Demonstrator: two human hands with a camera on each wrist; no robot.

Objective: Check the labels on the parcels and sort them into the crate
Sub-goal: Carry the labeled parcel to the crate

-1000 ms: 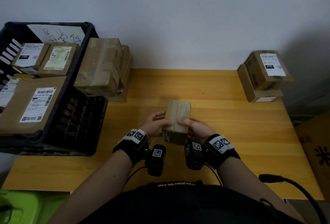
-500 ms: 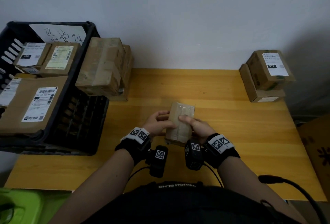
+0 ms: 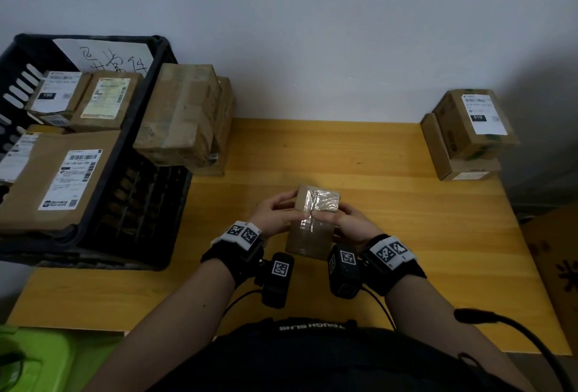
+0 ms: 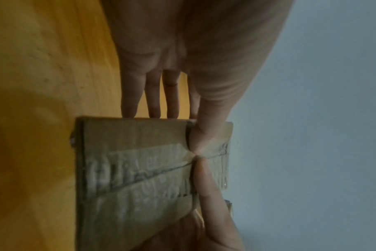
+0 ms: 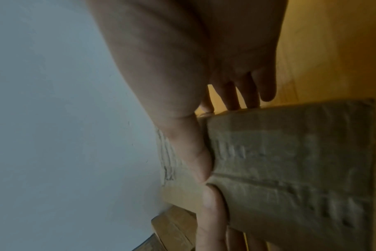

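Observation:
A small brown taped parcel (image 3: 312, 219) is held above the yellow table (image 3: 406, 235), near its front middle. My left hand (image 3: 275, 213) grips its left side and my right hand (image 3: 347, 223) its right side, both thumbs meeting on the near taped face. The left wrist view shows the parcel (image 4: 135, 169) with fingers behind it and a thumb on the tape seam. The right wrist view shows the same parcel (image 5: 290, 161) pinched likewise. No label shows on the faces in view. The black crate (image 3: 103, 191) at the left holds several labelled parcels.
Two unlabelled-looking boxes (image 3: 184, 116) are stacked between the crate and the wall. Two more boxes (image 3: 469, 135), the top one labelled, stand at the table's back right corner. A cardboard box (image 3: 556, 266) sits off the right edge, a green object (image 3: 37, 357) at lower left.
Both hands have tipped the parcel, turning its top end toward me so that a shiny taped face now points upward. The hands stayed in the same place.

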